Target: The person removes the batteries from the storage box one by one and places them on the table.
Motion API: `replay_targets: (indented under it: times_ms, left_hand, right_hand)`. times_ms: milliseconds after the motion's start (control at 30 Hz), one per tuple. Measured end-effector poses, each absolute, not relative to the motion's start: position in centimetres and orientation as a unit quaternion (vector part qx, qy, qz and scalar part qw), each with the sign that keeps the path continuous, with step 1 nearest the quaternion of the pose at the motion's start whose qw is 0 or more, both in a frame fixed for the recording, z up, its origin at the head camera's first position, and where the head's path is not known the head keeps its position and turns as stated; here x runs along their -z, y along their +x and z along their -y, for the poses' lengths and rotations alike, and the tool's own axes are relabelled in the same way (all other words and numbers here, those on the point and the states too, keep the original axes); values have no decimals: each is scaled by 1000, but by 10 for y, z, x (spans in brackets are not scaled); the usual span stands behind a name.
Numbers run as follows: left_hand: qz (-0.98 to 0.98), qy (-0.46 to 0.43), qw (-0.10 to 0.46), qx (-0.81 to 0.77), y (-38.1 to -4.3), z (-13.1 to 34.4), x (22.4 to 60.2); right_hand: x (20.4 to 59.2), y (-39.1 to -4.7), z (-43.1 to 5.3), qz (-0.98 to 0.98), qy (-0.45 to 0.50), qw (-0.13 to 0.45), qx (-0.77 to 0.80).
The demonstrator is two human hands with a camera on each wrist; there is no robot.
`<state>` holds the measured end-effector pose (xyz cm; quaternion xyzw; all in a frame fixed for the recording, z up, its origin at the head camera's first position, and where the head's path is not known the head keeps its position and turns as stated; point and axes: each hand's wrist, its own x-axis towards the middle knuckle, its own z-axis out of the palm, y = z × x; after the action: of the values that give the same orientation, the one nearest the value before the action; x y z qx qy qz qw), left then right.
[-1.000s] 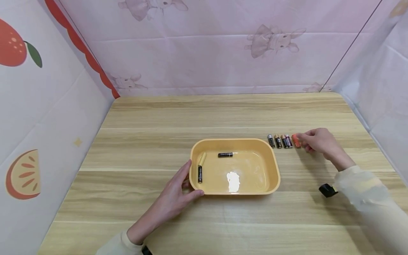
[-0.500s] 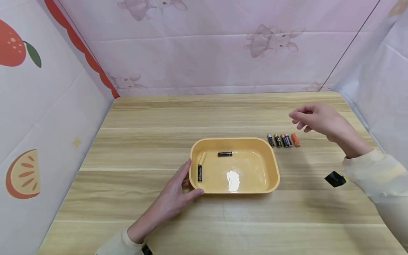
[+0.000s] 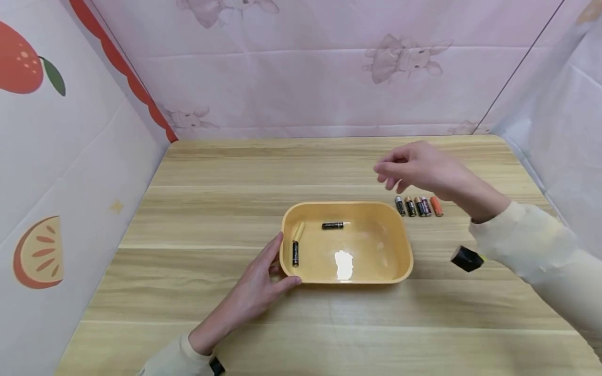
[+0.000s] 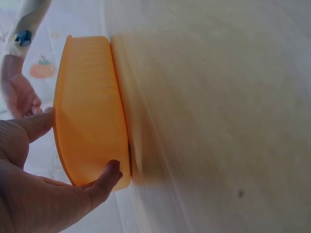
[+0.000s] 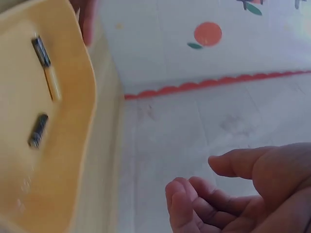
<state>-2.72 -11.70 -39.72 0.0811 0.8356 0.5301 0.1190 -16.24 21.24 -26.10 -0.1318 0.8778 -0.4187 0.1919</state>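
Observation:
My left hand (image 3: 256,279) grips the near left corner of a yellow plastic basin (image 3: 367,248), thumb at the front rim and fingers on the outer left wall. Inside the basin, a yellow battery (image 3: 299,233) and a black battery (image 3: 295,254) lie end to end by the left wall; another black battery (image 3: 332,225) lies near the back. My right hand (image 3: 418,167) is in the air behind the basin's right end, its fingers loosely curled around nothing. Just below it in the head view, an orange battery (image 3: 436,206) ends a row of several dark batteries (image 3: 410,207).
A wooden table (image 3: 211,209) carries everything. Its back edge meets a pink wall cloth (image 3: 291,94) with rabbit prints, and pale cloth also hangs at the left and right. Dark small devices (image 3: 467,259) are strapped at the wrists.
My right hand has let go of the orange battery, risen away from the row and swung left. The orange battery stays beside the others. My left hand and the basin keep their place.

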Motion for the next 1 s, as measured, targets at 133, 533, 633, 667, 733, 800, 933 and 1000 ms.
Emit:
replay_targets:
  times_ms: [133,533,633,667,733,800,933,1000]
  left_hand:
    - [-835,82,119,-531,-26,117,396]
    - [-833,83,119,-533,-25,118,396]
    - [-834,82,122,-532,-25,118,397]
    - [-834,81,122,-532,-25,118,397]
    - [-833,82,123,-533,-25,118,397]
    - [-835,82,123,-530,-25,118,397]
    - [-838,83,122,-525,-26,119,397]
    - [-839,84,120,-524,-26,119,397]
  right_hand:
    - [273,-162,-183,-854,-136,245,438]
    - [333,-164,-119,-771,-81,377,507]
    - [347,-163,-106,-761,-68,401,506]
    - [351,-162,-102,-758,-66,406,506]
    - [359,-160,-94,-753,-62,411,510]
    - [366,-158,-87,-749,-59,414,514]
    - [374,-155,-76,-746,-44,407,526]
    - [376,-154,-71,-744,-40,405,531]
